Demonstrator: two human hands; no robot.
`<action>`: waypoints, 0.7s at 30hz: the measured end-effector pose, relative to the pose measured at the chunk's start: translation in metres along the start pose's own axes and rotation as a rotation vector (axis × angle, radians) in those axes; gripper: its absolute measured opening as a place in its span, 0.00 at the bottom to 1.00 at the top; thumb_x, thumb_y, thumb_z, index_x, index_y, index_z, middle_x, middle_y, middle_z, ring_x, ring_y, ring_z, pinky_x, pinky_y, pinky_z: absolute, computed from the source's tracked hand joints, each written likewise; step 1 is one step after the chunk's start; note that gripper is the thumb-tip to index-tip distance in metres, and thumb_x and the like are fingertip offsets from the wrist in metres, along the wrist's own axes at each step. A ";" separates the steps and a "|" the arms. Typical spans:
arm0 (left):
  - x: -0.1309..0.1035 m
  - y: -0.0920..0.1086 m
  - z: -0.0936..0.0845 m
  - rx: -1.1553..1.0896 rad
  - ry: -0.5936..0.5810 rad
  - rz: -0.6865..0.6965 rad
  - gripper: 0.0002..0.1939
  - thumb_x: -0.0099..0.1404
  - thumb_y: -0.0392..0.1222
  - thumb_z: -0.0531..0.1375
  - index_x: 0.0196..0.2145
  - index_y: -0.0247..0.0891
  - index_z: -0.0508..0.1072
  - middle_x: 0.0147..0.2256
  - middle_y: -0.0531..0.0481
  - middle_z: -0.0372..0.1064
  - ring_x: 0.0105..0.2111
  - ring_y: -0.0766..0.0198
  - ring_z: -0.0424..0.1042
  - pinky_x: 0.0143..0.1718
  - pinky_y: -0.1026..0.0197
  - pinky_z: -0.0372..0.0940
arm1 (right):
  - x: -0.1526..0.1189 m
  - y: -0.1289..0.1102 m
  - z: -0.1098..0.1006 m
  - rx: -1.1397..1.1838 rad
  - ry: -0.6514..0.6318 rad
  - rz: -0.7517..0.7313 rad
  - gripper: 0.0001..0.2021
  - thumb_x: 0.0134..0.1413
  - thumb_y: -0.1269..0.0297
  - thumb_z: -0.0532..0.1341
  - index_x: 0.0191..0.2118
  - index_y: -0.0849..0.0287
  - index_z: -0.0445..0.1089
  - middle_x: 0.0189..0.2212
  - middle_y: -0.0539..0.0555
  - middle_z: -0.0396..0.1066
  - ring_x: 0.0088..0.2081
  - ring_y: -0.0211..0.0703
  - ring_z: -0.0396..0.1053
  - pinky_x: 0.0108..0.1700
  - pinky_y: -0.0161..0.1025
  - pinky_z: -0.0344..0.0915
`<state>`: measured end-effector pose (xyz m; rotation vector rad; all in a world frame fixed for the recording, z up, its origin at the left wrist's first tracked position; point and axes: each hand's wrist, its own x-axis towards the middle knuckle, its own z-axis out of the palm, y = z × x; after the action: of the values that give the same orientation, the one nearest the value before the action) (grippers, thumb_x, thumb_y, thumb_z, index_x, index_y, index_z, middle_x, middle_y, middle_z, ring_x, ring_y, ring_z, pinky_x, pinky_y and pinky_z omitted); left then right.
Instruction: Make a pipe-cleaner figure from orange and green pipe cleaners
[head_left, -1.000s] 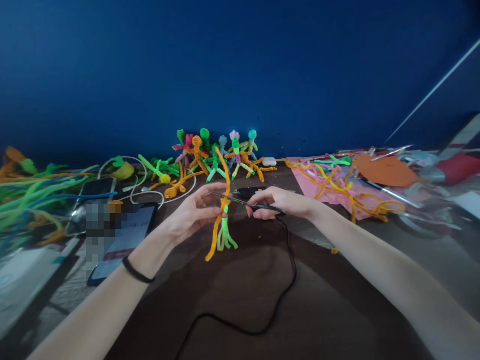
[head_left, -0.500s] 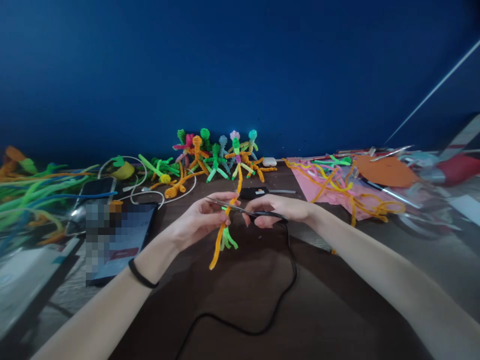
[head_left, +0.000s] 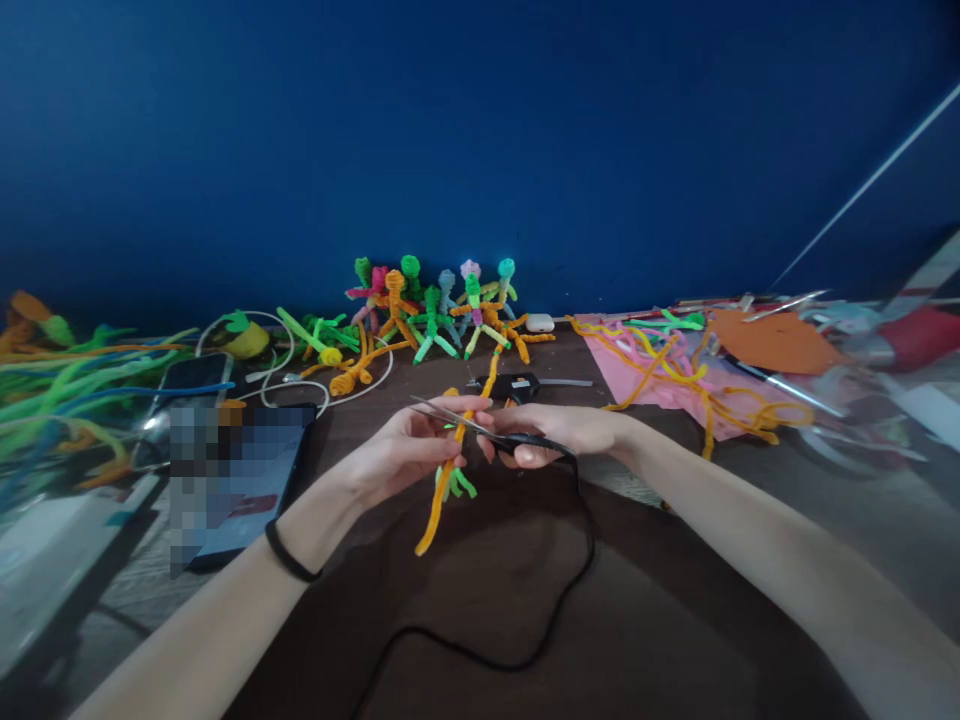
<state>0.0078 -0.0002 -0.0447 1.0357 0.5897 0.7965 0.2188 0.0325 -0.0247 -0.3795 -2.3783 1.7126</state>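
Note:
My left hand [head_left: 409, 447] pinches an orange pipe cleaner [head_left: 433, 512], which slants from lower left to upper right past the fingertips. A green piece with several splayed ends [head_left: 459, 483] hangs just below those fingers. In my right hand [head_left: 544, 432] is a pair of scissors [head_left: 517, 438] with dark handles. The blades point left and cross the orange pipe cleaner at my left fingertips. Whether the blades are fully closed is too small to tell.
Several pipe-cleaner figures [head_left: 431, 325] stand along the blue wall. A black glue gun [head_left: 510, 385] lies behind my hands, its cable curving forward. Left are a tablet [head_left: 259, 490] and loose pipe cleaners; right, pink paper [head_left: 611, 365] bears more. An earbud case [head_left: 539, 323] sits behind.
The orange pipe cleaner's upper end has swung right and its lower end slightly down and left. My left fingers have shifted slightly right, and my right hand a little lower.

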 end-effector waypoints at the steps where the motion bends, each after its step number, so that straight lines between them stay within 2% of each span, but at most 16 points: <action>1: 0.000 -0.001 0.000 -0.015 -0.004 -0.007 0.23 0.51 0.27 0.61 0.46 0.39 0.71 0.37 0.47 0.72 0.30 0.67 0.69 0.30 0.68 0.63 | 0.000 -0.001 0.001 -0.004 -0.005 -0.001 0.26 0.50 0.41 0.50 0.37 0.65 0.59 0.27 0.50 0.53 0.27 0.31 0.51 0.28 0.32 0.53; 5: 0.000 -0.002 0.002 -0.076 0.004 -0.022 0.23 0.50 0.26 0.61 0.45 0.40 0.72 0.29 0.51 0.71 0.24 0.71 0.66 0.28 0.68 0.62 | 0.000 -0.005 0.003 -0.040 -0.017 0.005 0.27 0.50 0.40 0.47 0.38 0.64 0.58 0.25 0.49 0.52 0.26 0.32 0.51 0.28 0.33 0.54; 9: -0.001 0.000 0.004 -0.083 0.003 -0.010 0.23 0.50 0.26 0.61 0.44 0.39 0.72 0.28 0.51 0.71 0.23 0.72 0.66 0.28 0.68 0.62 | 0.000 -0.006 0.003 -0.057 0.025 -0.020 0.27 0.50 0.40 0.48 0.36 0.65 0.59 0.27 0.50 0.53 0.27 0.32 0.52 0.30 0.33 0.53; 15: 0.000 0.000 0.003 -0.059 0.009 0.018 0.23 0.50 0.27 0.61 0.45 0.39 0.72 0.36 0.48 0.72 0.26 0.71 0.67 0.31 0.67 0.63 | 0.000 0.001 0.003 -0.108 0.098 -0.025 0.24 0.51 0.44 0.51 0.35 0.64 0.61 0.30 0.51 0.54 0.30 0.33 0.53 0.34 0.32 0.55; 21: 0.000 -0.002 -0.001 -0.047 -0.008 0.019 0.24 0.51 0.26 0.60 0.46 0.39 0.71 0.36 0.49 0.71 0.26 0.72 0.67 0.31 0.69 0.63 | 0.001 0.002 0.003 -0.111 0.119 0.023 0.21 0.50 0.47 0.55 0.35 0.64 0.62 0.31 0.51 0.57 0.32 0.34 0.55 0.35 0.33 0.57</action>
<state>0.0072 -0.0004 -0.0471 1.0021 0.5526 0.8194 0.2176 0.0306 -0.0274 -0.5123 -2.3979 1.5258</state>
